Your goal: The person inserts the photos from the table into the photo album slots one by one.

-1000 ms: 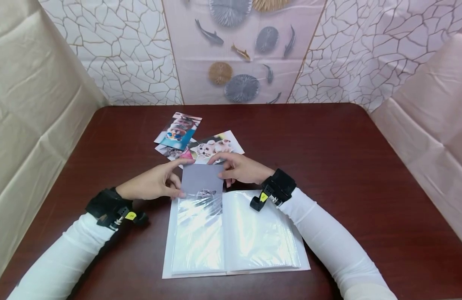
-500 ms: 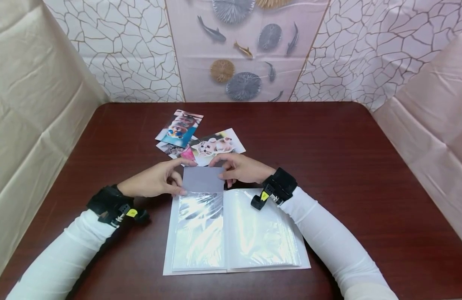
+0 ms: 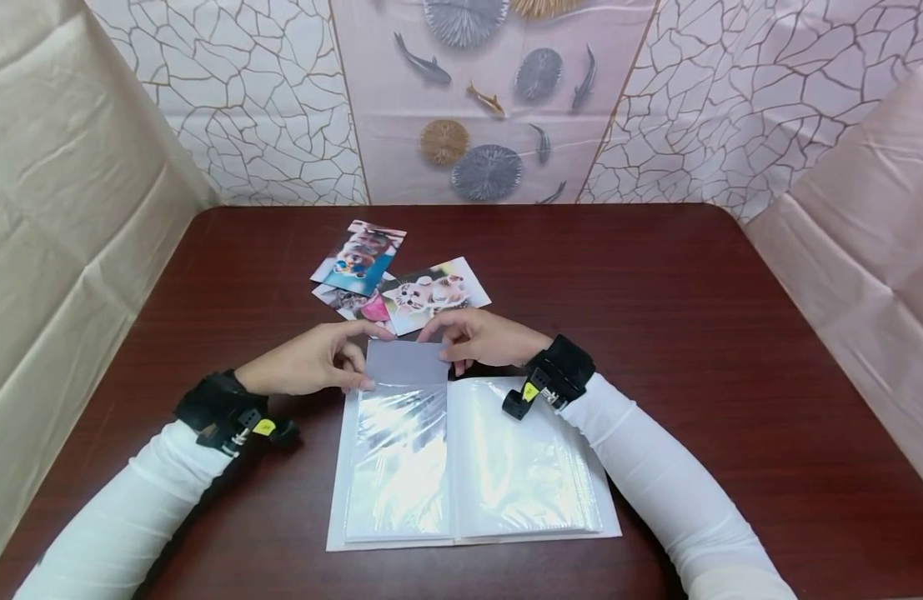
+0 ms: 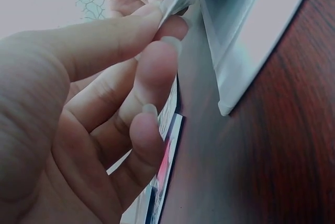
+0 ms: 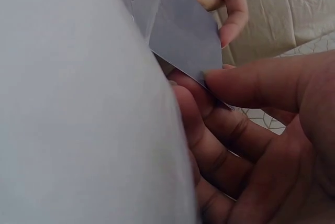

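A photo album (image 3: 532, 467) lies spread on the table, with clear plastic pockets on both pages. A photo (image 3: 406, 363) sits partly inside the left page's pocket; its plain grey upper part sticks out past the pocket mouth. My left hand (image 3: 311, 358) pinches the left edge by the pocket mouth, index finger reaching along the photo's top. In the left wrist view, its thumb (image 4: 141, 25) presses on the thin sheet's edge. My right hand (image 3: 487, 337) pinches the photo's upper right corner, plainly seen between thumb (image 5: 251, 84) and fingers in the right wrist view.
Several loose photos lie overlapping beyond the album: a blue-toned one (image 3: 362, 262), a kitten one (image 3: 438, 292) and one with a pink patch (image 3: 373, 308). The dark wooden table (image 3: 656, 317) is bounded by pale cloth at the sides and patterned cloth behind.
The photo has slid down toward me, deeper into the left pocket. Its printed cat, visible at the pocket mouth before, is now under the shiny plastic. Both hands keep nearly the same places.
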`<control>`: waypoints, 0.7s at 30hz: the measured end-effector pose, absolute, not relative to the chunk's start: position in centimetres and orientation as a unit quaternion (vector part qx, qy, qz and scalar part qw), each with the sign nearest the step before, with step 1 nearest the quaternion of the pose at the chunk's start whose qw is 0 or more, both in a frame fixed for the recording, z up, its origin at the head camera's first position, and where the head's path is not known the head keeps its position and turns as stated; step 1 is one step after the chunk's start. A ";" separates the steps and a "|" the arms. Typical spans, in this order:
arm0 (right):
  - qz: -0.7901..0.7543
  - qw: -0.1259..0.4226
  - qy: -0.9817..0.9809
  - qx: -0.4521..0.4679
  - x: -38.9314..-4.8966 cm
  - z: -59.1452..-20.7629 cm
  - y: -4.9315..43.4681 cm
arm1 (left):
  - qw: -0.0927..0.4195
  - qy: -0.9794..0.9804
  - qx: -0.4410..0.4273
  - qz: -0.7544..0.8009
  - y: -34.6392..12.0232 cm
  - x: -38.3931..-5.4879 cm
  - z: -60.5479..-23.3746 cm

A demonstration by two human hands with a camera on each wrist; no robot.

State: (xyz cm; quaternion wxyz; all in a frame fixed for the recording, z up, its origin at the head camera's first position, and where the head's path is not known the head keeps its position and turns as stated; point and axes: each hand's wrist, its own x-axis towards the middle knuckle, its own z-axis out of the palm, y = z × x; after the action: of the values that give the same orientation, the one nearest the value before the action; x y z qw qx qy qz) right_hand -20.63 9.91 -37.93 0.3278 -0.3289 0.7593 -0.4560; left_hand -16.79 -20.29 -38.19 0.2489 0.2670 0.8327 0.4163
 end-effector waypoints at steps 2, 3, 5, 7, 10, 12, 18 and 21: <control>-0.454 0.329 0.758 -0.332 -20.7 -37.9 10.0 | 0.250 0.833 0.266 0.417 -20.3 -16.8 -38.2; -0.453 0.330 0.758 -0.334 -20.7 -37.8 10.0 | 0.249 0.834 0.265 0.416 -20.2 -16.8 -38.1; -0.451 0.330 0.757 -0.338 -20.7 -37.7 10.0 | 0.246 0.835 0.266 0.414 -20.2 -16.8 -38.1; -0.449 0.331 0.757 -0.341 -20.7 -37.7 10.0 | 0.244 0.835 0.267 0.414 -20.2 -16.8 -38.1; -0.449 0.333 0.756 -0.340 -20.7 -37.6 10.1 | 0.245 0.833 0.268 0.417 -20.3 -16.8 -38.0; -0.453 0.338 0.752 -0.340 -20.7 -37.7 10.1 | 0.247 0.831 0.269 0.420 -20.3 -16.8 -38.1; -0.454 0.347 0.744 -0.347 -20.8 -37.9 10.2 | 0.252 0.827 0.273 0.421 -20.4 -16.7 -38.3; -0.442 0.347 0.747 -0.355 -20.7 -37.9 10.3 | 0.254 0.825 0.278 0.422 -20.4 -16.7 -38.2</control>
State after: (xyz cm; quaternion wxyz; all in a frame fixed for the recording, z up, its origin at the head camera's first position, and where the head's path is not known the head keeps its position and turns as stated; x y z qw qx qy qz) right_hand -20.74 10.29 -37.90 0.3471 -0.3549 0.7474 -0.4416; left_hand -16.67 -20.40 -38.25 0.2540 0.2781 0.8246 0.4221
